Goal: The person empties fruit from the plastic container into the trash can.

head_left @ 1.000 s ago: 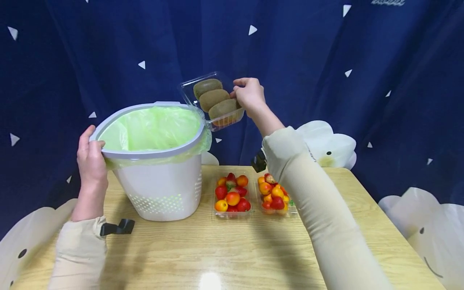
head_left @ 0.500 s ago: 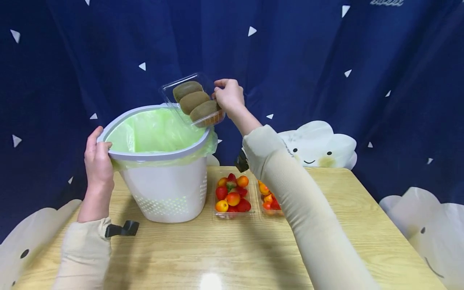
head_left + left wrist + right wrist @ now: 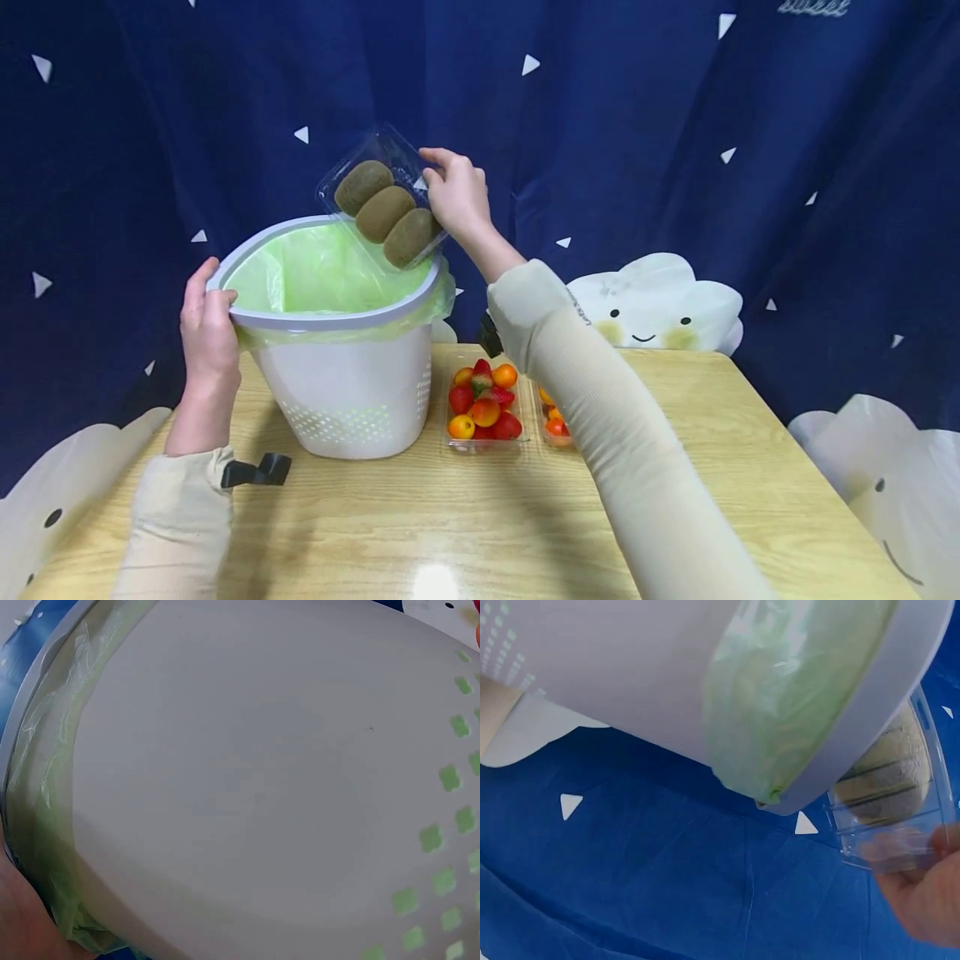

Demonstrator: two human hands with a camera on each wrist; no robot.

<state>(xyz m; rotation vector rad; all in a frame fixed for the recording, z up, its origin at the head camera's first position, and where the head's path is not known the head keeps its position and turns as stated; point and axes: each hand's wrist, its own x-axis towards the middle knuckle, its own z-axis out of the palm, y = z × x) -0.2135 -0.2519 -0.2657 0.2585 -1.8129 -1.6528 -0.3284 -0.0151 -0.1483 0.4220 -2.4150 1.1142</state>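
Observation:
In the head view my right hand (image 3: 459, 196) pinches one edge of a clear plastic container (image 3: 393, 150) with three brown kiwis (image 3: 386, 213) lying in a row inside. The container is tilted and hangs over the far right rim of a white bin (image 3: 345, 375). In the right wrist view, my fingers hold the container's end, and a kiwi (image 3: 896, 776) shows through the ribbed plastic. My left hand (image 3: 210, 333) grips the bin's rim at the left, thumb over the top. A light green bag (image 3: 322, 267) lines the bin and folds over its rim.
Right of the bin, a clear container (image 3: 487, 442) of red and orange fruit stands on the wooden table (image 3: 420, 517). A second fruit container (image 3: 555, 425) is partly hidden behind my right sleeve. A dark blue curtain (image 3: 622, 108) hangs behind.
My right hand has carried the kiwi container left, from beside the bin to over its opening, and tilted it more steeply. The bin and my left hand have shifted slightly right.

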